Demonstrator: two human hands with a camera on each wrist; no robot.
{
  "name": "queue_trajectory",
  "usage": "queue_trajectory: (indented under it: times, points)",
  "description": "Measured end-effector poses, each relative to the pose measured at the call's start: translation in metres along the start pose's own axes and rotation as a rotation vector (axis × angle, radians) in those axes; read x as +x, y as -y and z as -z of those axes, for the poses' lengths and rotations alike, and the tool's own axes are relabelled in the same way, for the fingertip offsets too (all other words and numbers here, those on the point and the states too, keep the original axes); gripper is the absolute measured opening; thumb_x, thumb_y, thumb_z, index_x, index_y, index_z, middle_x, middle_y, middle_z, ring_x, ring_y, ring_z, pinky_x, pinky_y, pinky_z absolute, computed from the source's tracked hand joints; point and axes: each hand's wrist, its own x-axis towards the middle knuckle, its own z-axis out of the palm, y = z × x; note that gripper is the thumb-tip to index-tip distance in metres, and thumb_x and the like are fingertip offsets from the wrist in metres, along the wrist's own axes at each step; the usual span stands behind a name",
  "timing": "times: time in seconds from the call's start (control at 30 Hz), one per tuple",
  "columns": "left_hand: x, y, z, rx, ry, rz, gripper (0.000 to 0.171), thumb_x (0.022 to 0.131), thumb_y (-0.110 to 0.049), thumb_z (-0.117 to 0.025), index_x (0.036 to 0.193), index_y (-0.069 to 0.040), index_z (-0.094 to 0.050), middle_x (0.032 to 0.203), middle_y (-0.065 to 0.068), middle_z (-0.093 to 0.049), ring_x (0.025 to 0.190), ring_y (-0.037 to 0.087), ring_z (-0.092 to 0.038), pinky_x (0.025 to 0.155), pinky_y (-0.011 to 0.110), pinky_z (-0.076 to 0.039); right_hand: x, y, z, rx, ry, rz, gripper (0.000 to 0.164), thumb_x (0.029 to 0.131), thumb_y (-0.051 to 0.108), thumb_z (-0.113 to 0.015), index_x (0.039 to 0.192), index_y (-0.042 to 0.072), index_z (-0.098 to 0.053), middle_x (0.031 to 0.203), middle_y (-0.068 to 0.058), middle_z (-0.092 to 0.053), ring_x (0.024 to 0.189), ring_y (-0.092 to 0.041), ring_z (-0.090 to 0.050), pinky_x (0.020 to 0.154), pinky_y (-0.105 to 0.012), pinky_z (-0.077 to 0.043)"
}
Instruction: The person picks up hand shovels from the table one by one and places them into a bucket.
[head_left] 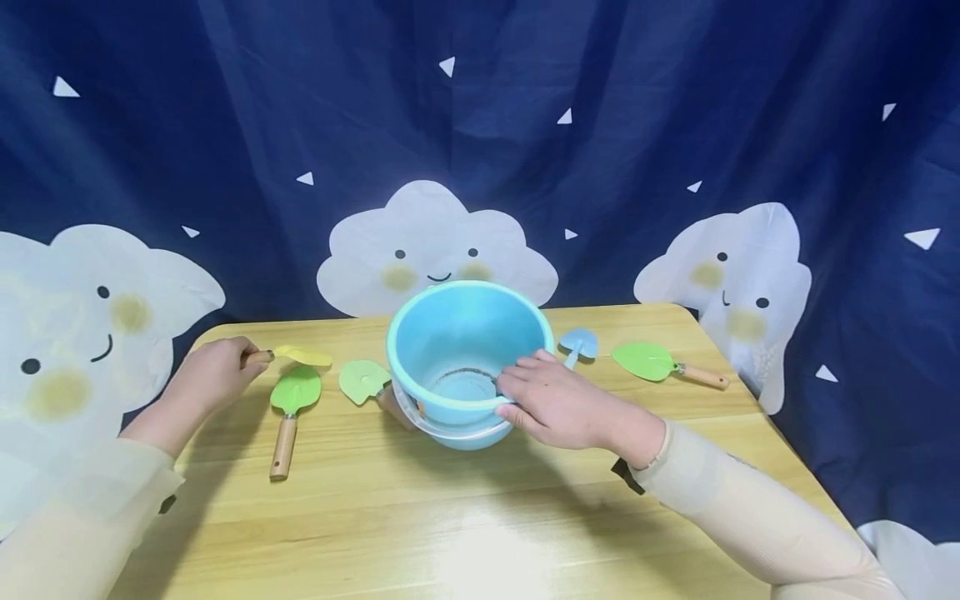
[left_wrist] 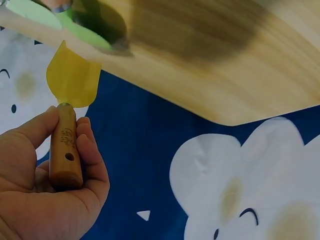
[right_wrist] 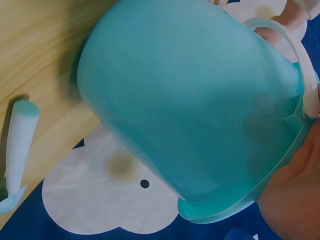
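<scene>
My left hand point(head_left: 217, 372) grips the wooden handle of a small yellow trowel point(left_wrist: 74, 80), its blade pointing away from the palm. In the head view, that hand is near the table's far left edge, above a green leaf-shaped trowel point(head_left: 296, 389). My right hand point(head_left: 558, 400) grips the near right rim of a light blue bucket point(head_left: 471, 321), fingers over the inside and thumb outside. The bucket is tilted toward me, its inside showing. In the right wrist view, the bucket's outer wall point(right_wrist: 185, 100) and white carrying handle point(right_wrist: 295, 45) appear beside the hand.
A pale green trowel point(head_left: 362, 381) lies left of the bucket, its handle partly hidden. To the right are a blue toy shovel point(head_left: 579, 342) and another green trowel point(head_left: 645, 361). A dark blue curtain point(head_left: 495, 142) with clouds hangs behind the wooden table point(head_left: 360, 517).
</scene>
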Motion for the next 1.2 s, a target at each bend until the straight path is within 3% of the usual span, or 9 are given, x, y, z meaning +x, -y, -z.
queue_trajectory:
  times: [0.3,0.57,0.87,1.2]
  points:
    - [0.002,-0.017,0.01,0.052,-0.093,-0.082,0.027,0.099,-0.024,-0.061,0.079,-0.006,-0.061,0.066,-0.002,-0.05,0.063,0.019,-0.048,0.064,0.04,-0.041,0.0,0.001,-0.001,0.002,-0.006,0.003,0.027,0.107,0.039,-0.043,0.09,0.019,-0.047,0.08,0.009,-0.04,0.081,-0.015,-0.04,0.081,-0.032,-0.03]
    - [0.001,-0.043,0.03,0.047,-0.072,-0.071,0.027,0.097,-0.025,-0.062,0.098,0.001,-0.068,0.082,0.008,-0.067,0.073,0.028,-0.062,0.071,0.053,-0.048,-0.001,0.002,-0.002,0.01,-0.004,-0.009,0.026,0.106,0.039,-0.044,0.09,0.019,-0.048,0.08,0.009,-0.04,0.082,-0.015,-0.04,0.081,-0.032,-0.03]
    - [0.0,-0.068,0.055,0.034,-0.121,-0.11,0.025,0.097,-0.023,-0.064,0.099,0.002,-0.069,0.086,0.011,-0.068,0.074,0.028,-0.062,0.071,0.053,-0.048,-0.001,0.002,-0.001,0.009,-0.007,-0.002,0.026,0.106,0.038,-0.044,0.09,0.018,-0.047,0.08,0.009,-0.04,0.081,-0.015,-0.04,0.081,-0.032,-0.03]
    - [0.0,-0.093,0.073,0.046,-0.201,-0.147,0.02,0.095,-0.02,-0.067,0.099,0.0,-0.07,0.085,0.009,-0.065,0.074,0.026,-0.059,0.069,0.051,-0.047,0.0,0.002,0.001,-0.004,-0.024,0.011,0.026,0.106,0.038,-0.045,0.09,0.017,-0.048,0.079,0.008,-0.04,0.08,-0.016,-0.04,0.08,-0.033,-0.03]
